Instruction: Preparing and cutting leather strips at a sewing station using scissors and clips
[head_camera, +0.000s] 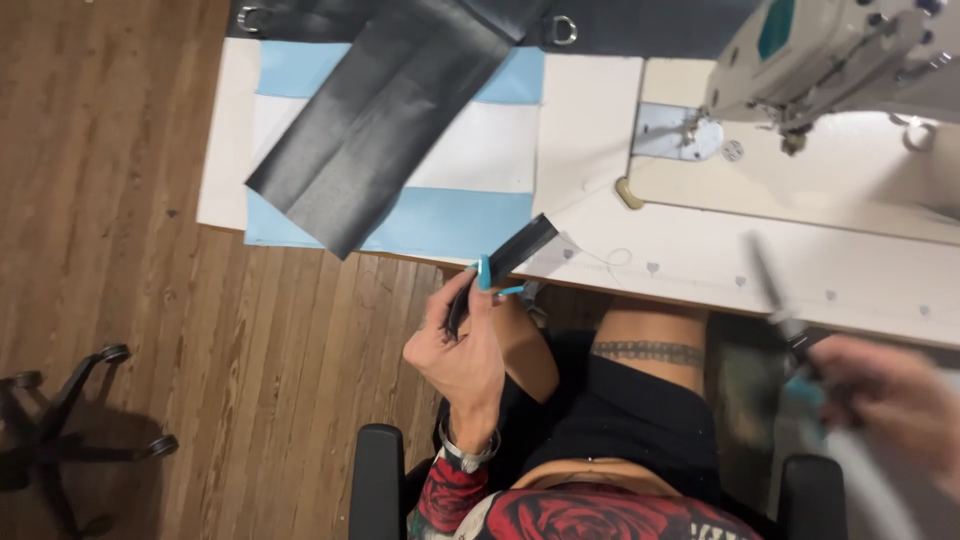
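Left hand (462, 352) closed on a black strip (512, 256) at the worktop (700, 262) edge; right hand (885, 400), blurred, gripping a dark tool (775, 290)

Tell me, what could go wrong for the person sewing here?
The right hand grips a thin, blurred tool, maybe pointed, so it could poke the bare leg below. The black sheet hangs over the table edge and might slide off. The left hand holds the black strip only lightly.

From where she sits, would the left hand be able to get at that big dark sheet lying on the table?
Probably yes: the left hand sits just below the table edge, with nothing between it and the dark sheet, though it already holds a narrow black strip.
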